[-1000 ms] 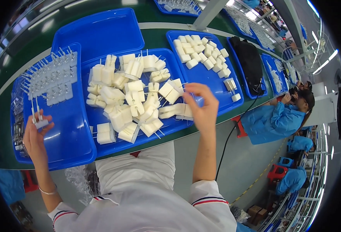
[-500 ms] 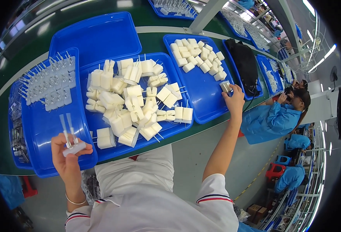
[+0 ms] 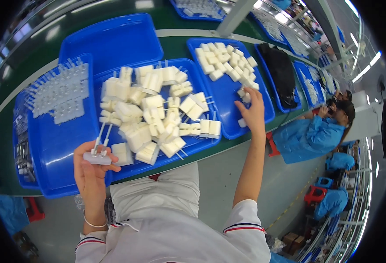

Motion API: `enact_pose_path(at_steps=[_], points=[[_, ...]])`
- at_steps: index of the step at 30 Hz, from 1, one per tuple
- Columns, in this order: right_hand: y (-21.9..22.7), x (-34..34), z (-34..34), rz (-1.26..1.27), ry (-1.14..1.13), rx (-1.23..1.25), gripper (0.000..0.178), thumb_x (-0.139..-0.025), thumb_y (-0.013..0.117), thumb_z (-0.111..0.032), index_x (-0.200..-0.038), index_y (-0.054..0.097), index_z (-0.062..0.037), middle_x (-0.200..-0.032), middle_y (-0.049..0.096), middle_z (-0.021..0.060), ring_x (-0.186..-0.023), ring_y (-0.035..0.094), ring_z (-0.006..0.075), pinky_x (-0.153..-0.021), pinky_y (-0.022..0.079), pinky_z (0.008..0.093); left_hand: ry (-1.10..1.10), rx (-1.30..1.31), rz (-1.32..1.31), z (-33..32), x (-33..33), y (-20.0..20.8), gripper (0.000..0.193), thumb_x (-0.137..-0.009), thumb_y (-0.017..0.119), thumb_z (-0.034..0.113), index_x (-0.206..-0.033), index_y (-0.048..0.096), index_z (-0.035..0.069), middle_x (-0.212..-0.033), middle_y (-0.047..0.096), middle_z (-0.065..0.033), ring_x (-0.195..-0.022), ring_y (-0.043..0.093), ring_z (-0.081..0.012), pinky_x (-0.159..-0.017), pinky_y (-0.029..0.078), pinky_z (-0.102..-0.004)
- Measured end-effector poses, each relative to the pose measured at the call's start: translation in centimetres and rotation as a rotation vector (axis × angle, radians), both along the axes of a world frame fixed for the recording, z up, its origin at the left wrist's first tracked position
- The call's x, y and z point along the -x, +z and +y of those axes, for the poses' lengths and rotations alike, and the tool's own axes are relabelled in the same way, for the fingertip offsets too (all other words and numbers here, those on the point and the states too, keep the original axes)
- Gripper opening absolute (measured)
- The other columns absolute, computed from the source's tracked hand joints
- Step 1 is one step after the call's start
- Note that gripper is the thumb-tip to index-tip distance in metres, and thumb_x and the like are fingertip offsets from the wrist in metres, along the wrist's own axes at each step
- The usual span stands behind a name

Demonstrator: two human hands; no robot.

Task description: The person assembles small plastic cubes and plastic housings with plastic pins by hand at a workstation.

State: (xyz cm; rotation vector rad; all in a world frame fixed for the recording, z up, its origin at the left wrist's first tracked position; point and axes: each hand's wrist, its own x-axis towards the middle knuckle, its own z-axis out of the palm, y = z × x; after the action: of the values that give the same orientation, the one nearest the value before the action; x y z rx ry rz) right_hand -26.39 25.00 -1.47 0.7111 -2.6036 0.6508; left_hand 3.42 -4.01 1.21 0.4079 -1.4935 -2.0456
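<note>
My left hand (image 3: 89, 171) pinches a translucent white plastic piece (image 3: 97, 158) with two thin upright prongs, above the near edge of the left blue tray (image 3: 61, 158). My right hand (image 3: 254, 111) is over the right blue tray (image 3: 223, 105), its thumb and fingers apart. Cream foam blocks (image 3: 221, 57) lie piled in this tray, and a few small ones (image 3: 244, 94) are at my fingertips; whether I touch them cannot be told. Below my thumb lies a small pale piece (image 3: 242, 122).
A middle blue tray (image 3: 201, 147) bears heaped foam blocks fitted with prongs (image 3: 151, 109). Rows of pronged plastic pieces (image 3: 63, 94) lie in the left tray. Behind stands another blue tray (image 3: 114, 41). A black cloth item (image 3: 278, 72) fills a tray to the right; a co-worker in blue (image 3: 315, 133) sits beyond.
My left hand has moved right and turned the pronged piece more upright. My right hand has let go of a small block with a shiny face, and its fingers have moved left toward the foam blocks.
</note>
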Motion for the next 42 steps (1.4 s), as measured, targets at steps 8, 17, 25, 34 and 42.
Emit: enact_pose_path(at_steps=[8,17,25,34,42], points=[[5.6,-1.6,-6.4,-0.211,0.063,0.158,0.038,-0.062,0.072,-0.013,-0.097,0.059,-0.0082,-0.099,0.053,0.0097,-0.087,0.056,0.0222,-0.074,0.046,0.0310,-0.064,-0.016,-0.039,-0.7,-0.9,0.8,0.030,-0.089,0.046,0.012,-0.116,0.039,0.001,-0.101,0.051,-0.0125,-0.087,0.057,-0.0186,-0.067,0.053,-0.0307],[4.9,1.5,-19.8,-0.370,0.460,0.375,0.049,-0.071,0.071,-0.031,-0.106,0.055,-0.0006,-0.102,0.057,0.0163,-0.092,0.057,0.0268,-0.076,0.047,0.0323,-0.099,-0.078,-0.065,1.3,-0.6,2.3,0.033,-0.082,0.051,-0.001,-0.112,0.039,0.003,-0.100,0.053,-0.0132,-0.084,0.057,-0.0178,-0.067,0.053,-0.0302],[4.6,-4.7,-1.6,-0.010,-0.185,0.027,0.030,-0.072,0.068,-0.020,-0.096,0.060,-0.0057,-0.096,0.058,0.0150,-0.092,0.053,0.0308,-0.077,0.043,0.0386,-0.006,0.045,-0.087,0.6,-1.7,0.6,0.032,-0.079,0.056,0.002,-0.109,0.045,0.002,-0.106,0.053,-0.0151,-0.088,0.058,-0.0205,-0.068,0.052,-0.0298],[1.8,-6.8,0.1,-0.209,-0.163,0.116,0.032,-0.068,0.069,-0.006,-0.098,0.059,-0.0025,-0.090,0.060,0.0143,-0.080,0.060,0.0251,-0.069,0.048,0.0311,-0.262,-0.032,-0.022,4.1,1.9,1.5,0.040,-0.070,0.063,-0.012,-0.106,0.049,-0.004,-0.099,0.051,-0.0100,-0.092,0.057,-0.0180,-0.076,0.050,-0.0286],[2.6,-15.0,-8.1,-0.662,0.512,1.196,0.052,-0.060,0.081,-0.019,-0.097,0.052,0.0018,-0.099,0.053,0.0129,-0.077,0.060,0.0238,-0.062,0.055,0.0309,-0.419,-0.059,0.037,5.7,2.6,1.7,0.045,-0.068,0.069,-0.009,-0.110,0.053,-0.003,-0.096,0.052,-0.0102,-0.084,0.055,-0.0141,-0.074,0.052,-0.0273]])
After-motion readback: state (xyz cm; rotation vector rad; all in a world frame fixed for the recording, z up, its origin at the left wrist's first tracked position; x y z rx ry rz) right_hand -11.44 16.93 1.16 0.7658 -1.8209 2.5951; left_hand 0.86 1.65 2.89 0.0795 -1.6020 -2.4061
